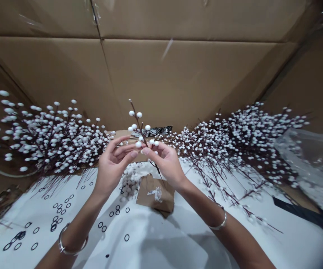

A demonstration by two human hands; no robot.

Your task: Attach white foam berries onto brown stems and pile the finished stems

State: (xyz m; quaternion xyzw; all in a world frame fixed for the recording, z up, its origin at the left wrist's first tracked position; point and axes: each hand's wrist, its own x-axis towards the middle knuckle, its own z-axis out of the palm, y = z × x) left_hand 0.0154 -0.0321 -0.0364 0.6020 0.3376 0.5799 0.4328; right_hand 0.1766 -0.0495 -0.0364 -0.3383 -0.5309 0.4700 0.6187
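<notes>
Between my hands stands a thin brown stem with white berries along it, tilted to the left at its top. My right hand pinches the stem's lower part between thumb and fingers. My left hand is beside the stem, its fingers curved and apart, with fingertips close to a white berry. Whether they touch it I cannot tell. Below lies a heap of loose white berries, and to its right a torn piece of brown cardboard with a small whitish lump on it.
Berry branches are piled at the left and right. Several black rings are scattered over the white table. Cardboard walls enclose the back and sides. Clear plastic and a black strip lie at the right.
</notes>
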